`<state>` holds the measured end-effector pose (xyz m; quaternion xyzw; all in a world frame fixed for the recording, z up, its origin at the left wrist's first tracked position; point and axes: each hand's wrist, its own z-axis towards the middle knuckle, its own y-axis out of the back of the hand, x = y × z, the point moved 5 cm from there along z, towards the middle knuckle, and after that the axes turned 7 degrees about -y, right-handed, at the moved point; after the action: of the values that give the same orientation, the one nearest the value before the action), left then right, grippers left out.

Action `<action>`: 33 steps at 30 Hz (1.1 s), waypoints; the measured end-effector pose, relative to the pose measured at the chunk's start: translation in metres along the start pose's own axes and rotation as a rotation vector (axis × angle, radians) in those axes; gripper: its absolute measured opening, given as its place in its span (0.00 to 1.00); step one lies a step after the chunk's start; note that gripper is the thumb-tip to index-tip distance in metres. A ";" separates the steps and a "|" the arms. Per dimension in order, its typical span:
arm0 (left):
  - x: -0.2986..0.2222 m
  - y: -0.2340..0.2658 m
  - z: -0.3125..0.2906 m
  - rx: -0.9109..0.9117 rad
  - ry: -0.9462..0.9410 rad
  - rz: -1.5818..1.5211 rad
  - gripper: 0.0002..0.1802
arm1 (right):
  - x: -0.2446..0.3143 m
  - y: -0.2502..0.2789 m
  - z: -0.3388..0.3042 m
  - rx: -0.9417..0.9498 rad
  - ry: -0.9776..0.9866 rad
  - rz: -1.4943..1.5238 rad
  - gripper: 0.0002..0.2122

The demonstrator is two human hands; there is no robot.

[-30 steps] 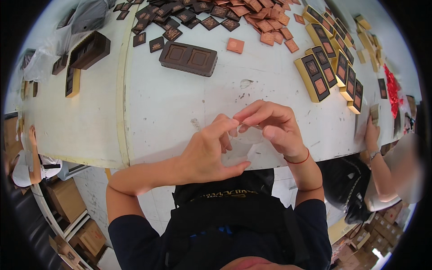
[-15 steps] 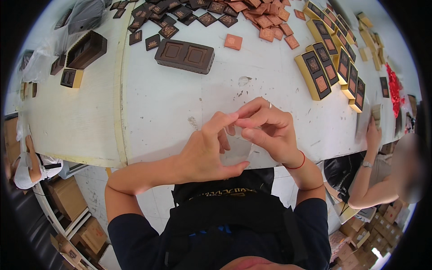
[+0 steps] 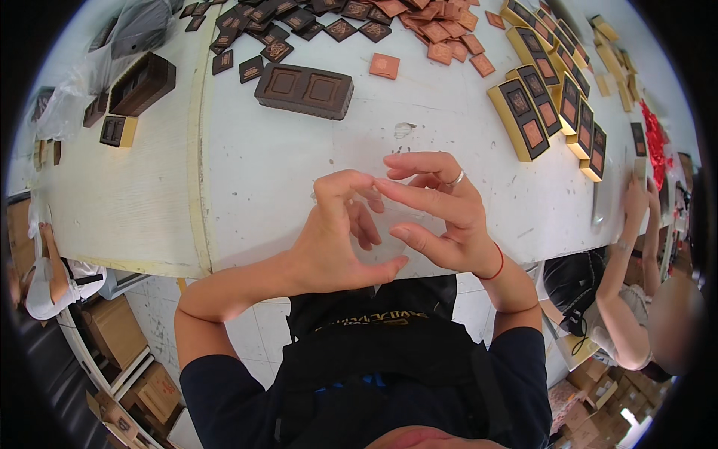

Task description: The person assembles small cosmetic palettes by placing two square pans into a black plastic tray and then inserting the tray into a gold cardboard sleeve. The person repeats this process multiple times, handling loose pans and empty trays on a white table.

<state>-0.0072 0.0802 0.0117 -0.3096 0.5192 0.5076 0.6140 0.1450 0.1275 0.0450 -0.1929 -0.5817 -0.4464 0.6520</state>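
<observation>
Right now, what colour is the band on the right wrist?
Red; the thin wrist band shows best in the head view.

Right hand [image 3: 449,217] fingers [image 3: 407,194] now more spread.

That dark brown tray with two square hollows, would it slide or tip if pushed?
The dark brown tray lies low and flat on the white table, so it would probably slide, not tip. It looks rigid and moulded, likely light.

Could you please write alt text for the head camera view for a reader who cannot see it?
A person's left hand and right hand meet fingertip to fingertip over a white table, working what seems a thin clear film, barely visible. Beyond lie a dark brown two-cavity tray, scattered brown and orange square tiles, and yellow-edged boxes.
</observation>
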 end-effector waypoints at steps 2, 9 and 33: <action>0.002 0.000 0.000 -0.006 0.025 -0.032 0.49 | -0.002 0.001 0.001 0.019 -0.029 0.012 0.19; -0.004 0.007 0.007 -0.070 -0.011 -0.043 0.46 | -0.003 -0.006 0.000 0.001 -0.078 0.219 0.21; -0.062 0.038 0.013 0.238 -0.539 0.639 0.44 | -0.025 -0.036 -0.018 0.167 -0.551 0.987 0.15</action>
<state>-0.0354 0.0842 0.0799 0.0831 0.4647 0.6715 0.5712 0.1281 0.1038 0.0080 -0.4989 -0.6044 0.0250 0.6206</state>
